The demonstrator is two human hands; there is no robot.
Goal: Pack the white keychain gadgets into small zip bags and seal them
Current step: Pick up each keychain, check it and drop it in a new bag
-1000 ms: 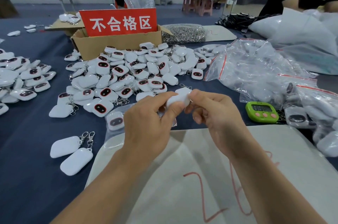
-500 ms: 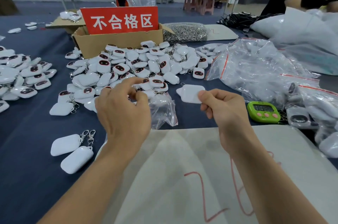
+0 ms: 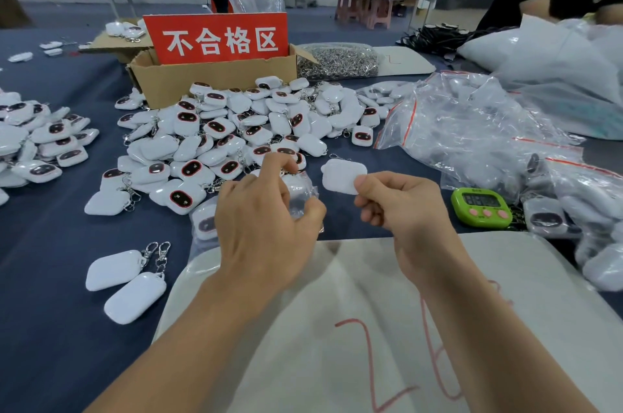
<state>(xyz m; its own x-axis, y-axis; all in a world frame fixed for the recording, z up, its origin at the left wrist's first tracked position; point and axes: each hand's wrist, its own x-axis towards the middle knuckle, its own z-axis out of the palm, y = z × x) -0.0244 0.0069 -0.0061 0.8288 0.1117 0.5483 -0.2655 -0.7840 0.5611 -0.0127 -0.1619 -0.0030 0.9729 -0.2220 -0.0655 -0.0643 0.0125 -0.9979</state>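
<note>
Gadget status: white keychain gadget is in my right hand, pinched at its near edge between thumb and forefinger, plain side toward me, held above the blue table, outside the bag. Left hand has fingers curled round a small clear zip bag, forefinger up at its top edge; can't tell whether the mouth is open. Bag and gadget are near each other, not touching. Behind my hands: main pile of loose gadgets, some screen-up, some face-down, running back to a cardboard box carrying a red sign. Second pile at far left. Two face-down gadgets with clasps lie side by side, near left. Heap of empty zip bags on the right, green timer just in front of it, bagged gadgets beside the timer. White cloth with red marker strokes lies under my forearms.
</note>
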